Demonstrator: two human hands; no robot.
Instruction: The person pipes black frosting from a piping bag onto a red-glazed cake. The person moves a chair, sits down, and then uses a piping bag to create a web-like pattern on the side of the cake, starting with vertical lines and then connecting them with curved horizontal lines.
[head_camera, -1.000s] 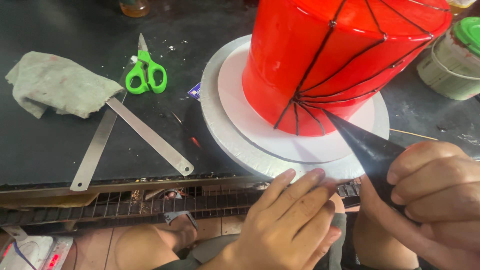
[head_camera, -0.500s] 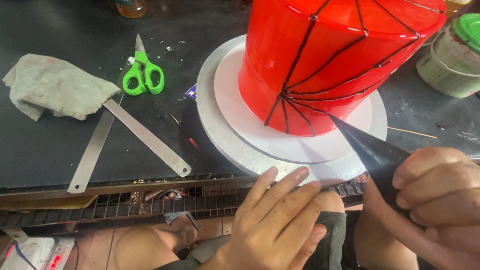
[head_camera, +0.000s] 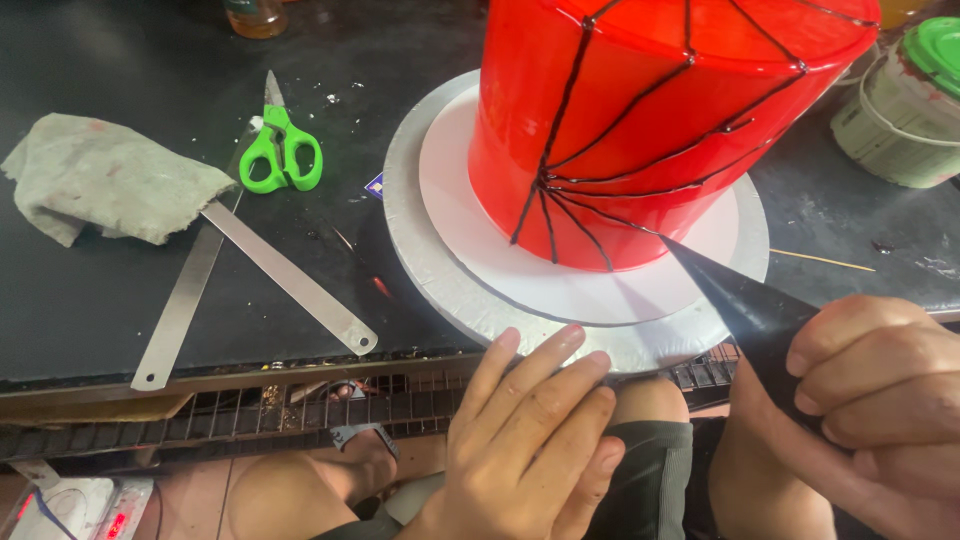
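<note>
A person's right hand (head_camera: 880, 400) is clenched tight around the fat end of a black cone-shaped piping bag (head_camera: 745, 305), its narrow tip touching the lower side of a tall, glossy red round cake (head_camera: 640, 110), right where a thin black line runs down toward the base. The squeeze looks suited to forcing icing out, and the low, slanted angle of the bag brings the tip against the cake's wall instead of its top. The cake stands near the table's front edge on a white round board (head_camera: 590, 290), which sits on a wider silver round cake board (head_camera: 440, 275). Thin black lines fan across the red surface like a web, meeting at a point low on the side. The left hand (head_camera: 525, 440) lies flat with fingers spread, pinching nothing; its fingertips (head_camera: 570, 340) press on the front rim of the silver board, apparently to steady or turn it while the line is drawn. The boards overhang the edge of the dark worktable (head_camera: 100, 300), which brings the cake's side close to the seated person, whose knees show below. Off to the left, well apart from the cake, lie a crumpled grey cloth (head_camera: 110, 175), green-handled scissors (head_camera: 282, 150) and two long flat steel rulers (head_camera: 285, 280) crossing in a V. A pale tub with a green lid (head_camera: 915, 100) stands at the right.
</note>
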